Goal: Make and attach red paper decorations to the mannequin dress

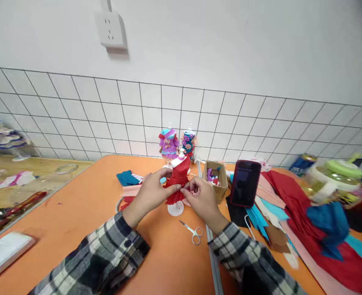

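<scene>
A small white dress form in a red dress (180, 171) stands upright on a round white base (175, 208) at the middle of the table. My left hand (153, 192) reaches to it from the left, thumb pressed on the red cloth at the waist and fingers going behind. From the right, my right hand (203, 197) pinches the same red cloth, its fingertips close to my left thumb. Small scissors (194, 233) lie on the orange table just in front of the form.
Two dressed mini dress forms (169, 144) stand by the tiled wall. A cardboard box (219, 188) of scraps sits at right, beside a propped phone (245, 183) and heaped red fabric (294, 200). Teal cloth (127, 178) lies left; a white box (7, 254) sits at the near-left edge.
</scene>
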Tool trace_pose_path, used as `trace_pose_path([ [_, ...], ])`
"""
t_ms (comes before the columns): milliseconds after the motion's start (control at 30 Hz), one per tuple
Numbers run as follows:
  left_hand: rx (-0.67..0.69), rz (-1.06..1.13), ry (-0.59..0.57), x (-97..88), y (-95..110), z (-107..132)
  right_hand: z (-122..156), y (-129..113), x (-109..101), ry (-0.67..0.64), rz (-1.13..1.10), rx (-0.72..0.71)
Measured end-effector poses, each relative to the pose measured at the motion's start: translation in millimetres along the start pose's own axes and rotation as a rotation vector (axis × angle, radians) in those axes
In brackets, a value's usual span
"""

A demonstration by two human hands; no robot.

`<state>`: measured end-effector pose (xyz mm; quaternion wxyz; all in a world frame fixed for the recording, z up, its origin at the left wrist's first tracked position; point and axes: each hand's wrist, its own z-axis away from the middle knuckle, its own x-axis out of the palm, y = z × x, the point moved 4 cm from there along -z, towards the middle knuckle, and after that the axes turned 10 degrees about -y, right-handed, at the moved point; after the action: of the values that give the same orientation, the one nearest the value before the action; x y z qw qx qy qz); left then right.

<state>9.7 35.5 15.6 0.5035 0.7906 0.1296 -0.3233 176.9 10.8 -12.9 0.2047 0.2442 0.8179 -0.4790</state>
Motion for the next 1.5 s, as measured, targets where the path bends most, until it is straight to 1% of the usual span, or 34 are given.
trace_pose_path([
  [67, -0.004, -0.002, 0.002, -0.4, 1.8, 0.4, 2.4, -3.0, 0.7, 0.036, 0.050, 0.022],
  [167, -0.004, -0.008, 0.011, -2.1, 3.7, 0.8, 5.4, -9.0, 0.6, 0.067, 0.074, -0.007],
  [233, -0.001, -0.010, 0.014, -3.7, 3.8, 0.6, 7.3, -13.6, -0.5, 0.075, 0.050, -0.080],
  [300, -0.007, -0.005, 0.010, -5.2, 2.1, 0.1, 10.1, -18.2, -2.0, 0.099, 0.038, -0.187],
  [367, -0.017, 0.001, 0.005, -6.7, -0.3, -0.5, 13.8, -21.8, -1.8, 0.126, 0.086, -0.292],
  [433, -0.016, 0.009, 0.002, -8.0, -2.0, -0.9, 17.6, -23.5, 1.4, 0.148, 0.183, -0.366],
  [533, -0.009, 0.018, -0.005, -10.0, -1.0, -0.3, 21.4, -23.7, 8.3, 0.151, 0.307, -0.412],
  [633, -0.022, 0.015, 0.002, -12.9, 3.1, 1.5, 23.1, -23.1, 9.6, 0.146, 0.306, -0.420],
  [733, -0.029, -0.007, -0.010, -12.8, 6.2, 3.1, 23.9, -20.0, 3.9, 0.198, 0.194, -0.372],
  [800, -0.004, -0.064, -0.013, -10.8, 6.8, 3.7, 24.8, -16.0, 2.3, 0.222, 0.135, -0.336],
  [900, 0.036, -0.202, 0.048, -9.1, 5.9, 4.2, 27.8, -6.2, 7.1, 0.227, 0.081, -0.292],
  [967, 0.043, -0.272, 0.085, -9.2, 5.4, 4.1, 30.7, 5.0, 11.4, 0.261, -0.018, -0.208],
  [1067, 0.030, -0.305, 0.099, -10.6, 5.4, 3.1, 36.1, 21.9, 18.4, 0.319, -0.211, -0.040],
  [1167, 0.021, -0.289, 0.081, -9.7, 6.4, 1.9, 40.2, 28.2, 27.1, 0.284, -0.348, 0.083],
  [1233, 0.028, -0.301, 0.056, -6.9, 7.2, 1.6, 41.7, 28.5, 32.7, 0.249, -0.495, 0.147],
  [1367, 0.036, -0.353, 0.025, -2.7, 6.9, 2.3, 40.4, 26.1, 40.6, 0.217, -0.800, 0.176],
  [1500, 0.021, -0.368, 0.069, -5.4, 5.4, 3.2, 34.9, 28.4, 45.1, 0.246, -0.875, 0.199],
])
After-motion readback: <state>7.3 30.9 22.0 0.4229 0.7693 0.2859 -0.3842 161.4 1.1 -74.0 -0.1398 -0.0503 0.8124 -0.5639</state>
